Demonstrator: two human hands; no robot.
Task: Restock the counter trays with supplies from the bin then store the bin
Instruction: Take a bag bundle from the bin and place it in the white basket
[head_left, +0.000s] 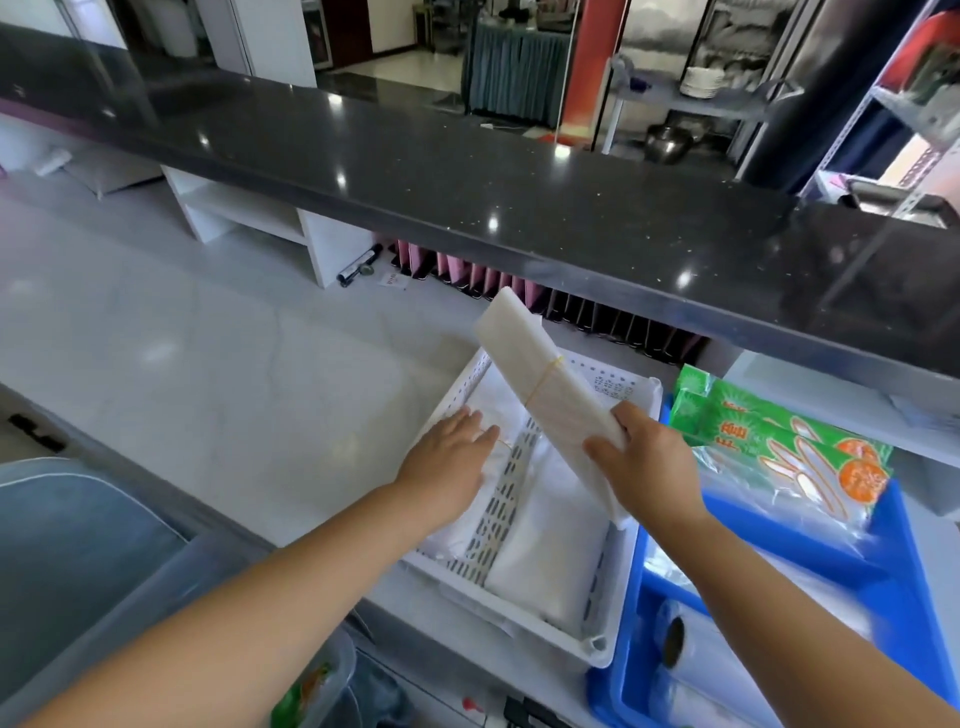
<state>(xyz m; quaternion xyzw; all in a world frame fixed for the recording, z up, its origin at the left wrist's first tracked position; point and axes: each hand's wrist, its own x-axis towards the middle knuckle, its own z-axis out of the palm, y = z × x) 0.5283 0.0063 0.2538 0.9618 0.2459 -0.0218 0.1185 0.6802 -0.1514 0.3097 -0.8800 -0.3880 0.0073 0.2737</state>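
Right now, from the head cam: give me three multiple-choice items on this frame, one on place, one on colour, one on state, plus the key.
1. Where does the left hand rest?
A. In the left compartment of the white perforated plastic tray
B. On the dark speckled stone countertop
C. In the blue plastic tray

2. What colour is the band around the white bundle of flat plastic bags?
A. Red
B. Yellow
C. Black

3. How is that bundle held?
A. Lying flat in the tray
B. Tilted above the tray in the right hand
C. Standing on the countertop

Key: 1 A, the palm lies on the bags left of the perforated divider. 2 B, a thin yellow band crosses the bundle's middle. 3 B, the right hand grips its near end and the far end points up.
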